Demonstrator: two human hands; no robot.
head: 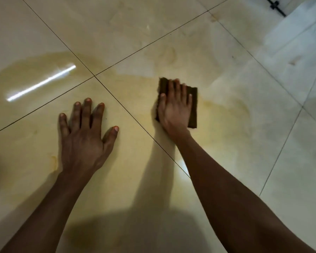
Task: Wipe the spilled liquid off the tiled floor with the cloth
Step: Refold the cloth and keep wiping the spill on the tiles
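Right hand (174, 108), fingers flat, presses dark folded cloth (193, 106) to tiled floor (244, 143) right of the grout crossing; widest yellowish liquid (35, 73) lies leftward, beyond braced, empty, spread left hand (86, 136).

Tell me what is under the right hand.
A dark brown cloth lies flat under the right hand, whose straight fingers press it onto the tiled floor. Yellowish liquid surrounds it; the floor beneath the cloth is covered, so wetness there cannot be seen.
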